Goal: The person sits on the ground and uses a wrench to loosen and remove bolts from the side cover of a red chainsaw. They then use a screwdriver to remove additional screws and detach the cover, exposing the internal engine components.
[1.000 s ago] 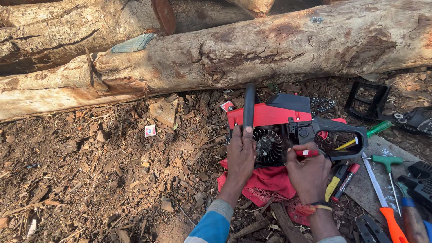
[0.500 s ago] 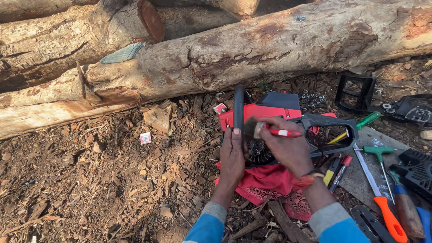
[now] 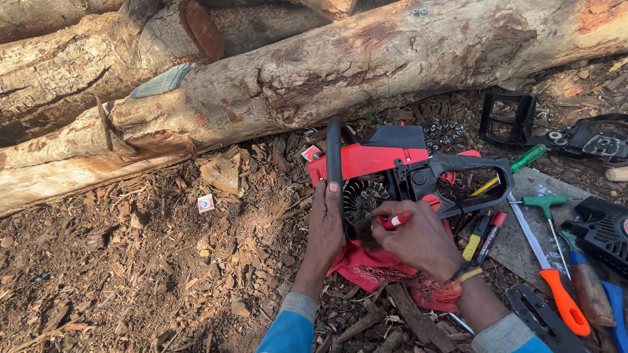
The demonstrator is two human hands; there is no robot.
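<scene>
— How do the two hands stand?

— The left hand (image 3: 325, 225) reaches forward from a blue sleeve and lies flat on the front side of the chainsaw (image 3: 392, 173). Its fingers are straight and close together, and the fingertips touch the black front handle (image 3: 334, 153). It presses more than it grips. The right hand (image 3: 418, 238) comes in from the right side, bent at the wrist. Its fingers are curled tightly around a small tool with a red and white handle (image 3: 397, 219), and the tip points at the round finned wheel (image 3: 362, 196) in the open side of the saw.

— And where is the chainsaw?

— It lies on the ground covered with wood chips, just in front of a big log (image 3: 366, 72), partly on a red cloth (image 3: 366, 268). The body is red and black, and the rear handle points to the right.

— Any packages or labels?

— Yes. A small square box (image 3: 206, 203), white with red and blue, lies alone on the chips well left of the saw. A second small red and white box (image 3: 311, 153) sits just beside the front handle. The print is too small to make out.
</scene>
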